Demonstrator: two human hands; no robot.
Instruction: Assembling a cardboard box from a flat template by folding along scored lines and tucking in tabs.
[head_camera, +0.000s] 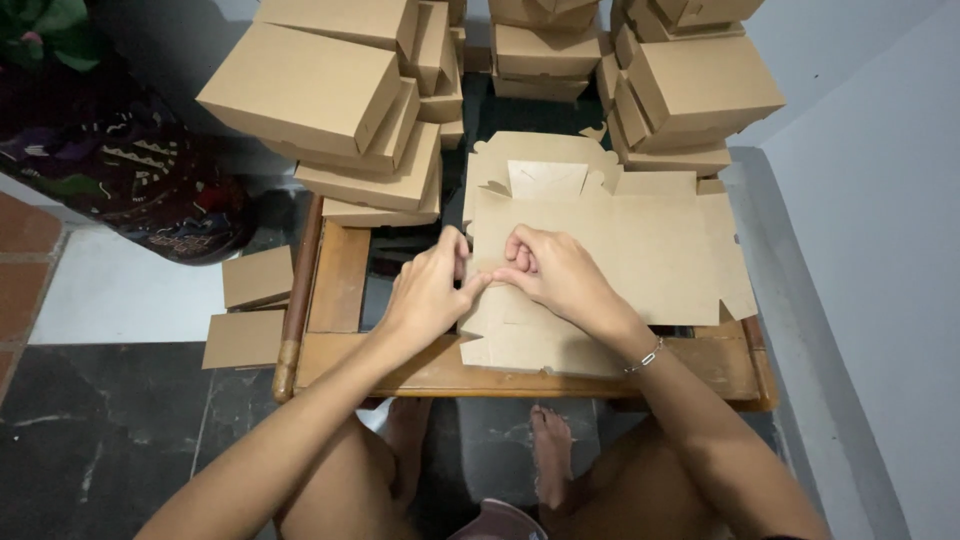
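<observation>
Done so far: stacks of folded boxes (330, 100) stand along the far edge of the wooden table (340, 275) — left, middle and right; judging by them, many boxes are already made up.
In hand: the flat box blank (640, 250) lies unfolded over the right half of the table, one far flap (545, 178) raised; I judge this one barely begun.
Left to do: nearly all of its side walls and tabs are flat as yet.
Your left hand (428, 295): fingers curled, fingertips pressing the blank's left edge near the table's middle, thumb stretched toward the other hand.
Your right hand (555, 270): fingers bent inward, pinching a small fold at that same left edge — the two hands touch.
Material: plain brown cardboard, matte and smooth, with die-cut notches and tabs along its borders.
Table: worn varnished wood with a rounded front rim.
Spare pieces: two flat cardboard panels (250, 310) rest beyond the table's left edge.
Floor: dark marbled tiles (100, 430).
</observation>
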